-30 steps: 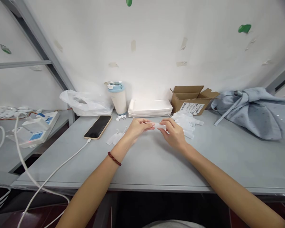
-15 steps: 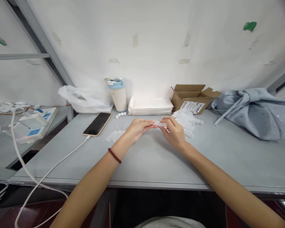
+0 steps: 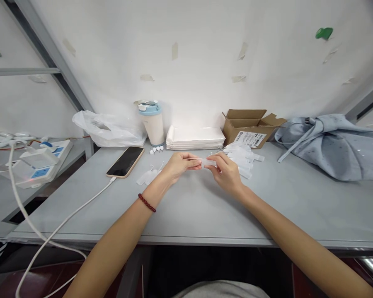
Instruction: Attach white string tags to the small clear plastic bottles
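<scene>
Head view, left hand [image 3: 180, 167], right hand [image 3: 226, 170], both pinching flat, frosted strip [image 3: 209, 162]

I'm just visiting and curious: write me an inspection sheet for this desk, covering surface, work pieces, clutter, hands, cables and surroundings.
Surface: grey tabletop, things lined along its back.
Work pieces: translucent piece between the hands; loose pile of similar pieces on the right, a few more near the phone.
Clutter: cup, plastic bag, white stack, open cardboard box, blue-grey cloth.
Hands: left hand and right hand both pinch the translucent piece.
Cables: white cable plugged into the phone.
Surroundings: white wall with tape scraps; power strip at left.
</scene>
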A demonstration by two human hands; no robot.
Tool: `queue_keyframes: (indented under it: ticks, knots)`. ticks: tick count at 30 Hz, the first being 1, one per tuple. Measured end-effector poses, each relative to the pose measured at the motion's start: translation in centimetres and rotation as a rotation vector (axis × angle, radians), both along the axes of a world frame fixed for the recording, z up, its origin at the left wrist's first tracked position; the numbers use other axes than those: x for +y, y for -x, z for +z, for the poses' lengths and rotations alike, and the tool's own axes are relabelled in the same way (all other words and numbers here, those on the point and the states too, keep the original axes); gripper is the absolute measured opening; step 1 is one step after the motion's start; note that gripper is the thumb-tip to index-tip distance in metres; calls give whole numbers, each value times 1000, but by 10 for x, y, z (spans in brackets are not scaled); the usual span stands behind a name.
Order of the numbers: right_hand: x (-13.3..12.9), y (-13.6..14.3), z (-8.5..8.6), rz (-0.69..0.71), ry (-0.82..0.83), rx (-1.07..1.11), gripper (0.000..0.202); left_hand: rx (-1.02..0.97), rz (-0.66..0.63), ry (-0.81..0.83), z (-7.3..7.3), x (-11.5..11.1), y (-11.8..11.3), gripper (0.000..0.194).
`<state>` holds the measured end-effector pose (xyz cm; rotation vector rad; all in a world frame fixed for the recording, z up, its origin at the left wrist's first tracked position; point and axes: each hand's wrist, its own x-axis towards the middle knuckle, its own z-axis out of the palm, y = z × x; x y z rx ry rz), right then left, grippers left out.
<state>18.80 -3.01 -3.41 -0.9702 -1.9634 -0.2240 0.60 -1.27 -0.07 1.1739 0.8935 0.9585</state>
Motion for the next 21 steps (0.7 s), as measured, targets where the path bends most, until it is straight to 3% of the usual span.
queue_keyframes:
  ticks: [11, 16, 21]
  knots:
    - [0, 5, 1, 0, -6, 116, 8, -78, 10, 5, -2, 2, 0, 27]
    - [0, 5, 1, -9, -6, 121, 7, 24, -15, 75, -2, 2, -1, 33]
    - [0, 2, 0, 41, 45, 100, 8, 119, -58, -51, 3, -1, 2, 31]
